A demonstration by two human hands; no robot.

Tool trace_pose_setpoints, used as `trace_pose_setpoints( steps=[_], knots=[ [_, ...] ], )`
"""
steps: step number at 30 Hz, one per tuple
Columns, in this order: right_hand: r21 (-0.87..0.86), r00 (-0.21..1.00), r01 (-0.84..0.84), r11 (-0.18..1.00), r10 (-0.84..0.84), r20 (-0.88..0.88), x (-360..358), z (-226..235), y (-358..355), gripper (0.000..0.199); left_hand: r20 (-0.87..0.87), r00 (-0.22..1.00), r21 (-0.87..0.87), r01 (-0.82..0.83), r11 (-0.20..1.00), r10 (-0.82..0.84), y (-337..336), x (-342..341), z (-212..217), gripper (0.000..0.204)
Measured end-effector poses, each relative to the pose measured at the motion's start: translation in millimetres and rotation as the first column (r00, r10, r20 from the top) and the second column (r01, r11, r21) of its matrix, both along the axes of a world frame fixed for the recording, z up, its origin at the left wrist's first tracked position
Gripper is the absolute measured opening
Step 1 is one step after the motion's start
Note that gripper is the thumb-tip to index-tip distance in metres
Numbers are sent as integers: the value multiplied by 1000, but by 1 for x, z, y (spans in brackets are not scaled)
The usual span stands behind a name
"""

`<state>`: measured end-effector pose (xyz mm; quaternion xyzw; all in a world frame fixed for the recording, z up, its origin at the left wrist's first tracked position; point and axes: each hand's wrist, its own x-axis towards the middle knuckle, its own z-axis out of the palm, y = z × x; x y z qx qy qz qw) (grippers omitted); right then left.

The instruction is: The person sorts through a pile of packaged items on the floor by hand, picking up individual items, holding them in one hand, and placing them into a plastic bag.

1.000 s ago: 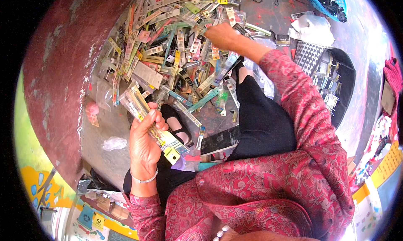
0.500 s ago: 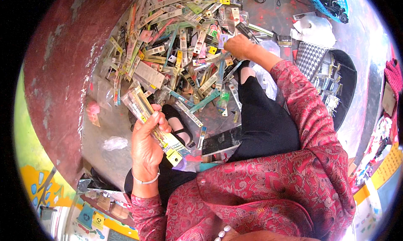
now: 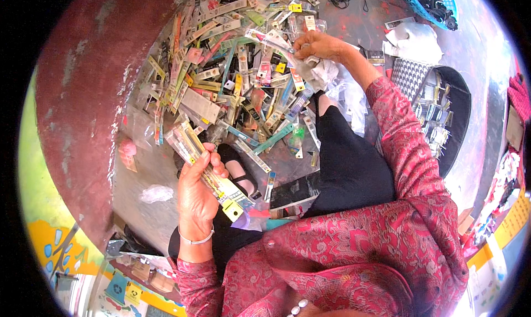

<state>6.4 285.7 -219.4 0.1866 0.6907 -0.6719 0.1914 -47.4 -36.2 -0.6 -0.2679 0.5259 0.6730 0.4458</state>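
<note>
My left hand (image 3: 198, 198) is wrapped round a bundle of slim clear packets (image 3: 213, 179) with yellow labels, held slanting above my shoe. At the right of a large heap of slim packets (image 3: 221, 68), my right hand (image 3: 319, 45) is closed, its fingertips pinching the end of a slim clear packet (image 3: 271, 39) that points left over the heap. Greyish crumpled plastic (image 3: 321, 72) hangs or lies just below that hand; whether the fingers hold it too, I cannot tell. What the packets contain is too small to make out.
A round black-lined case (image 3: 442, 112) with a checked side stands at the right. Beyond it are crumpled white cloth or plastic (image 3: 415, 40) and a blue basket (image 3: 426, 10) of dark items. A dark flat box (image 3: 295, 191) lies between my legs. A maroon wall or ledge (image 3: 83, 96) curves along the left.
My right hand has shifted slightly up, and a slim clear packet now shows at its fingertips. The greyish plastic has appeared beneath it. My left hand keeps its bundle almost in place.
</note>
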Motion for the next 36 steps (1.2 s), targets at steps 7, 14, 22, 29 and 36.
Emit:
trace_pose_setpoints(
  steps=[7, 14, 22, 29, 36],
  knots=[
    [605, 970, -238, 760, 158, 183, 2, -54, -4, 30, -19, 1000, -2, 2, 1000, -2, 3, 0, 0, 15],
    [488, 991, 43, 872, -98, 88, 16, -53, -17, 25, -23, 1000, -4, -18, 1000, 18, 1, 1, 0, 16],
    [610, 912, -301, 733, 34, 409, 33, -31, -69, 38, -32, 1000, 23, 3, 1000, -2, -2, -1, -3, 18],
    [657, 902, -426, 622, 239, 359, 22, -20, -64, 32, -40, 999, -11, -12, 1000, 12, 0, 0, -1, 25],
    [830, 964, -143, 539, -115, 241, 2, -18, -25, 24, -50, 998, -18, 29, 999, -29, 0, 1, -1, 25]
  ],
)
